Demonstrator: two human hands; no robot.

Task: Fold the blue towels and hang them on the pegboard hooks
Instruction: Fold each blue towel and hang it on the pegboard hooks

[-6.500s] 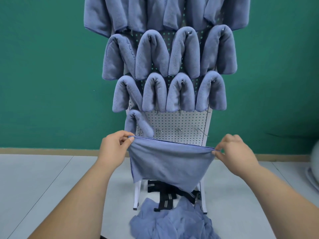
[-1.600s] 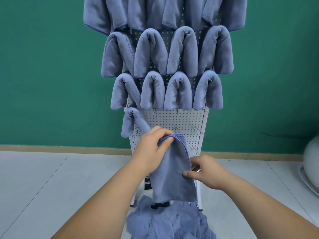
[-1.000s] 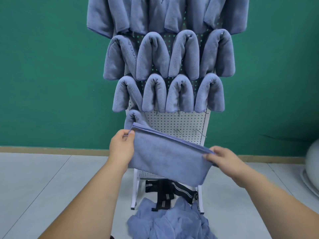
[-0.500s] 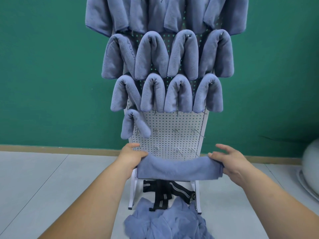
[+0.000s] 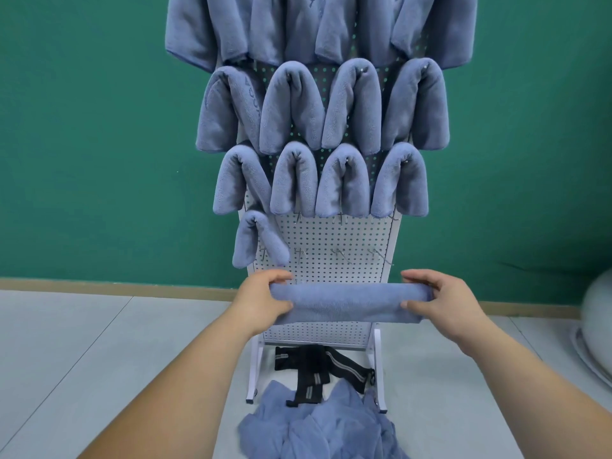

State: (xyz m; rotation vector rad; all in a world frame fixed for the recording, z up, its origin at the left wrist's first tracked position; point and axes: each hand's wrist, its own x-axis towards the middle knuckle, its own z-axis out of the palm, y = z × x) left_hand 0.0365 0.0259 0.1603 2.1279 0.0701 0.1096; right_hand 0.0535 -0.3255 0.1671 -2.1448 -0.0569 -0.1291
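Both hands [image 5: 261, 301] [image 5: 440, 301] grip the folded towel's [image 5: 347, 304] ends.

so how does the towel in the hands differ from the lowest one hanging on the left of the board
The held towel lies as a level folded band; the lowest hung towel droops from the pegboard in an upside-down U. The held towel is gripped at both ends by the left hand and right hand; the lowest hung towel is touched by neither. Both are the same blue cloth.
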